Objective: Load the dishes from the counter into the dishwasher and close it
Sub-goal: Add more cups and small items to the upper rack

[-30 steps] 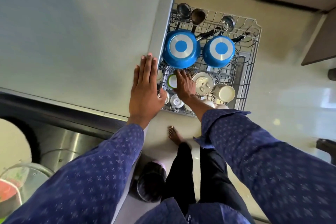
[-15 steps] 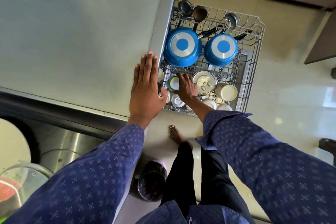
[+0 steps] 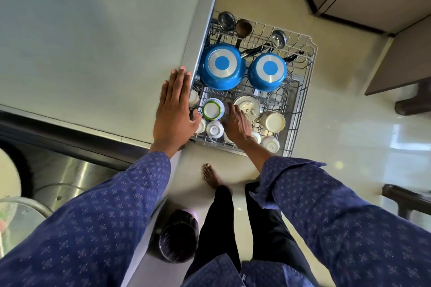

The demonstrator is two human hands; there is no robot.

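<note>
1. Right now my left hand (image 3: 173,109) lies flat, fingers straight and together, on the grey counter (image 3: 93,42) at its edge, just beside the pulled-out dishwasher rack (image 3: 300,100); it grasps nothing.
2. My right hand (image 3: 236,123) reaches down into the near part of the rack, fingers stretched out and relaxed over the cups, between the green-rimmed bowl (image 3: 212,109) and the steel lid (image 3: 248,108). I cannot tell whether the fingertips touch anything, and nothing is gripped.
3. Two blue pans sit upside down side by side in the middle of the rack: the larger blue pan (image 3: 221,65) nearer the counter, the smaller blue pan (image 3: 268,71) further out.
4. Ladles (image 3: 242,28) lie along the far end of the rack, beyond the pans.
5. White cups (image 3: 214,128) stand upside down along the near edge, and a cream mug (image 3: 272,121) lies just beside the steel lid.
6. My bare foot (image 3: 212,176) stands on the pale floor below the rack.
7. Beside my left sleeve (image 3: 98,216) is the steel sink (image 3: 70,175).
</note>
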